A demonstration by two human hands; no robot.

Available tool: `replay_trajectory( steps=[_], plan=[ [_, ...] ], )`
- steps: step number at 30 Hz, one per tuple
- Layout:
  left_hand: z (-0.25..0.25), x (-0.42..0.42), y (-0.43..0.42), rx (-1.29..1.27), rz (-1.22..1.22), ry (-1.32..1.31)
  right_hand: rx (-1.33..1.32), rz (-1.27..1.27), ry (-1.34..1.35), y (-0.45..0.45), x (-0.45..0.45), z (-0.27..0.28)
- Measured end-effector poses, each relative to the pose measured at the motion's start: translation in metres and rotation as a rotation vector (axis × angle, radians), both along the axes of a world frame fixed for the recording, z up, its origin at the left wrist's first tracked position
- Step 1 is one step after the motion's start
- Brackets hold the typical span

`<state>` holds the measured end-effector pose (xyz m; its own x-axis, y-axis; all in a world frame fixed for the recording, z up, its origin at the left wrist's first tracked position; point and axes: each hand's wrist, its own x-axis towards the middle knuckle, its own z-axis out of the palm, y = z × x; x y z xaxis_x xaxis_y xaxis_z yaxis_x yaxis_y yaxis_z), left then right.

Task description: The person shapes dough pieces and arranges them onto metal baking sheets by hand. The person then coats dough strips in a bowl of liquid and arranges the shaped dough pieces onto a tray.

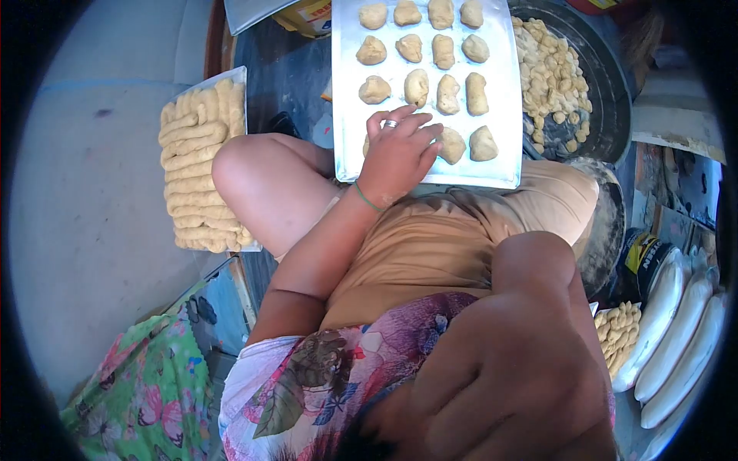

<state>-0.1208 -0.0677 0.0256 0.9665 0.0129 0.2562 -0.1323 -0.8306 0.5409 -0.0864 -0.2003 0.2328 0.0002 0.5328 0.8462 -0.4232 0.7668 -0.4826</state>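
Observation:
A silvery tray (503,84) rests across the lap with rows of pale dough pieces (447,95) on it. My left hand (396,150), with a ring and a green wristband, lies over the front rows. Its fingers are spread and slightly bent, near an elongated piece (416,87) and a rounded piece (452,146). Whatever lies under the palm is hidden. Very close to the camera, at the lower right, my right hand (507,384) is raised away from the tray. Its fingers look curled, and their tips and anything between them are hidden.
Long dough strips (201,165) fill a tray at the left. A dark round pan (611,115) with many small dough pieces (550,73) stands at the right. More dough pieces (617,334) and filled white bags (669,338) are at the lower right, green patterned cloth (150,384) lower left.

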Motion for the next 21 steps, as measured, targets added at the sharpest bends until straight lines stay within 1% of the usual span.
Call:
replay_trajectory(
  steps=[4,10,12,14,16,18,19,21],
  plan=[
    [0.001,-0.001,0.001,-0.007,0.0,-0.005,0.009,-0.08,0.041,-0.006,-0.002,-0.001],
    [0.005,-0.002,0.003,-0.008,0.005,-0.005,0.012,-0.359,0.156,-0.032,-0.015,0.004],
    [0.014,-0.003,0.007,0.006,0.016,-0.008,0.063,-0.336,0.113,-0.026,0.0,-0.007],
    [0.026,-0.005,0.022,0.019,0.105,-0.078,0.118,-0.266,0.033,-0.013,0.023,-0.024],
    [0.046,-0.009,0.048,0.045,0.227,-0.18,-0.221,-0.317,-0.127,-0.011,0.028,-0.042],
    [0.064,-0.014,0.078,0.081,0.39,-0.259,-0.691,-0.374,-0.419,0.002,0.027,-0.059],
    [0.07,-0.017,0.091,0.034,0.445,-0.286,-0.954,-0.168,-0.59,0.021,0.024,-0.065],
    [0.076,-0.021,0.114,-0.012,0.51,-0.315,-1.033,-0.247,-1.262,0.043,-0.006,-0.113]
  ],
)
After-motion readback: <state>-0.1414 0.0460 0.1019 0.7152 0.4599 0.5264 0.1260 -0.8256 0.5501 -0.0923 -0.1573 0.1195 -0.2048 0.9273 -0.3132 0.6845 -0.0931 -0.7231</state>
